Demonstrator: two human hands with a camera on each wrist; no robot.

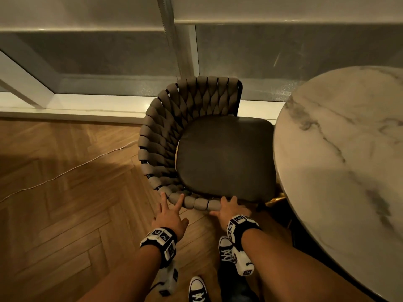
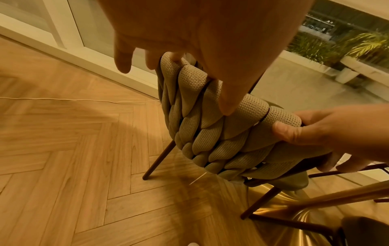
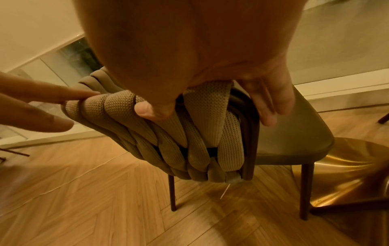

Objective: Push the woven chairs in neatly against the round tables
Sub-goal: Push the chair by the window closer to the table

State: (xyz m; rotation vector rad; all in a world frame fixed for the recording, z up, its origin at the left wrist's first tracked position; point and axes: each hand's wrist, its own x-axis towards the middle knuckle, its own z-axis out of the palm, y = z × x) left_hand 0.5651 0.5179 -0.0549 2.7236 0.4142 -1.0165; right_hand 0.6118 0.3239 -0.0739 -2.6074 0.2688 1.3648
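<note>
A woven chair [image 1: 165, 131] with a curved taupe back and a dark seat cushion [image 1: 224, 158] faces a round marble table [image 1: 340, 162] on its right; the seat's front edge meets the tabletop's rim. My left hand [image 1: 172, 203] touches the near rim of the woven back with straight, spread fingers. My right hand [image 1: 229, 205] grips the end of that rim. In the right wrist view its thumb [image 3: 147, 111] presses the outer weave while its fingers [image 3: 269, 103] wrap over the frame. The left wrist view shows the woven back [image 2: 210, 133] under my left thumb.
A glass wall with a white sill [image 1: 87, 105] runs close behind the chair. A thin cable [image 1: 65, 173] lies across the herringbone floor on the left. The table's gold base [image 3: 347, 163] stands under the seat's front. My sneakers [image 1: 224, 249] are just behind the chair.
</note>
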